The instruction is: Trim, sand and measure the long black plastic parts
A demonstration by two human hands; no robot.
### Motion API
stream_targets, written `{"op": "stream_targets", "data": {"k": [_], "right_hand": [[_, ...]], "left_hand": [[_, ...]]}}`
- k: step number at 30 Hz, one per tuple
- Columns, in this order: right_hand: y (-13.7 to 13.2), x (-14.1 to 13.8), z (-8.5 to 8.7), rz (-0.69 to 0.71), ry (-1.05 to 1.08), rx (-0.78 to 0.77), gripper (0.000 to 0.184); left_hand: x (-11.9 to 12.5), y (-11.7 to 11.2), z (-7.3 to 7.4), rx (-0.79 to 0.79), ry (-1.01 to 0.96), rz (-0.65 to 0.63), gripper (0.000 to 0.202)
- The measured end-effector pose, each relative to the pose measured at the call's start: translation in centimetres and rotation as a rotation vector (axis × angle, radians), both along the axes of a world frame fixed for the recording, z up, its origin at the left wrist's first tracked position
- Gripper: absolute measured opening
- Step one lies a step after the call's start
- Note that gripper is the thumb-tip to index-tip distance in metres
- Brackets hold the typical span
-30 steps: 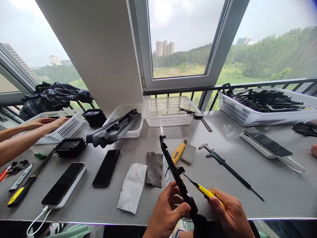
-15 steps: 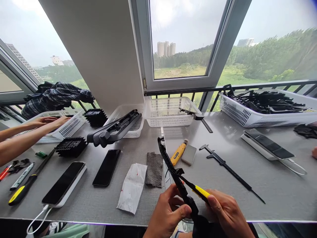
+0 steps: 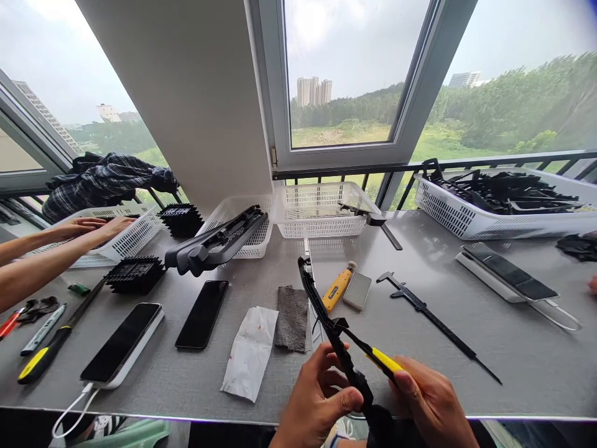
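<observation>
My left hand (image 3: 319, 392) is closed around a long, curved black plastic part (image 3: 346, 358), which stands tilted with its far end pointing up and away. In my right hand (image 3: 431, 398) is a slim hand tool with a yellow-and-black handle (image 3: 386, 359). Its thin dark end rests against, or very near, a small raised tab on the part; I cannot tell whether it is a file or a knife. The lower end of the part drops below the table edge and is partly hidden.
Beyond my hands lie a grey cloth (image 3: 292, 317), white paper (image 3: 250, 354), a yellow rotary tool (image 3: 337, 289), a small flat case (image 3: 357, 290) and a caliper (image 3: 433, 323). Phones (image 3: 202, 314) lie on the table. White baskets (image 3: 321, 229) line the back; another person's arms (image 3: 69, 249) reach in at left.
Almost nothing has moved. The whole view has shifted slightly, and both hands keep the same hold with the tool at the same tab.
</observation>
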State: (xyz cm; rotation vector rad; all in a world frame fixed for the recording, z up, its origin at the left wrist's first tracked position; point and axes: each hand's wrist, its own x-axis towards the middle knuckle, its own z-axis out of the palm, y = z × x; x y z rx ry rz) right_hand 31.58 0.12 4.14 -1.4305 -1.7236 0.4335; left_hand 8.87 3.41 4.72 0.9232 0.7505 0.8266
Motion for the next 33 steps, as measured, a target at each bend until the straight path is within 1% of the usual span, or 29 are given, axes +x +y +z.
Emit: {"op": "stream_targets", "data": {"k": [4,8,11,15,17,20,23,25,28,33], "right_hand": [[0.2,-0.4,0.6,-0.003,0.008,0.043,0.067],[0.2,-0.4,0.4,-0.002,0.020,0.028,0.067],[0.0,-0.2,0.2,0.030,0.028,0.002,0.067],[0.1,-0.2,0.5,0.068,0.026,0.014,0.069],[0.3,-0.3,0.7,0.054,0.015,0.024,0.069],[0.5,-0.5,0.8,-0.012,0.000,0.052,0.067],[0.4,-0.7,0.6,-0.053,-0.014,0.063,0.064],[0.3,-1.1,0.6,-0.065,-0.012,0.062,0.062],[0.1,-2.2,0.7,-0.081,0.005,0.052,0.061],[-0.7,-4.0,0.1,-0.134,0.025,-0.023,0.058]], "left_hand": [[-0.1,-0.1,-0.2,-0.007,0.013,0.008,0.076],[-0.1,-0.1,-0.3,-0.009,-0.005,-0.011,0.077],[0.0,0.0,-0.1,-0.004,0.008,-0.041,0.074],[0.0,0.1,0.0,0.008,0.034,-0.056,0.073],[0.0,0.0,0.0,0.005,0.020,-0.048,0.071],[0.0,-0.1,0.3,-0.002,0.002,-0.021,0.066],[0.2,-0.1,0.9,0.009,0.034,0.004,0.061],[0.3,-0.1,0.9,0.016,0.043,0.017,0.059],[0.4,-0.1,0.3,0.000,0.021,0.050,0.061],[0.1,-0.3,-1.7,-0.027,0.020,0.133,0.070]]}}
